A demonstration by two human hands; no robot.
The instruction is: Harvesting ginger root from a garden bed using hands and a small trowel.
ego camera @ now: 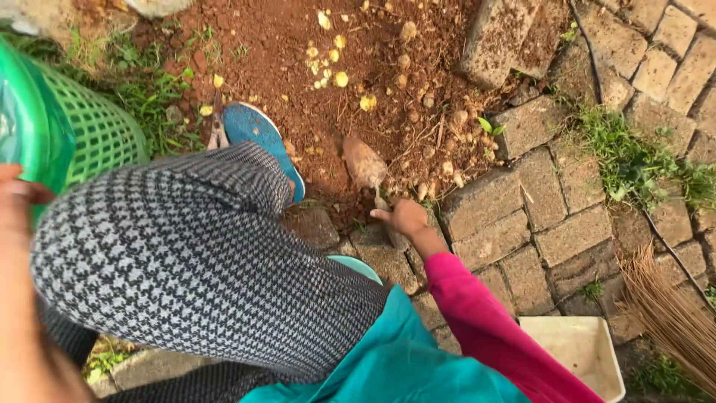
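Red-brown soil coats the blade of the small metal hand trowel (pixel 365 164), whose handle is wrapped in the right hand (pixel 406 218), fingers curled closed around it at the edge of the grey paving blocks (pixel 552 201). The trowel lies low, its blade pointing away from the person into the bare earth patch (pixel 298 67), just beside the blue rubber sandal (pixel 261 134).

As a judgement, digging well here means keeping the blade shallow and angled under the loose lumps, levering from the wrist and steering clear of the foot next to it.

The left hand (pixel 19 224) is close to the lens and blurred against the green plastic lattice basket (pixel 82 130); whether it grips the basket or only rests beside it cannot be told.

Counted: one trowel, one basket, one sandal in view, one white rectangular plastic tub (pixel 582 351) at the lower edge, one straw broom (pixel 671 313) at the right, and more than a dozen pale yellow fallen petals (pixel 340 78) scattered over the soil.
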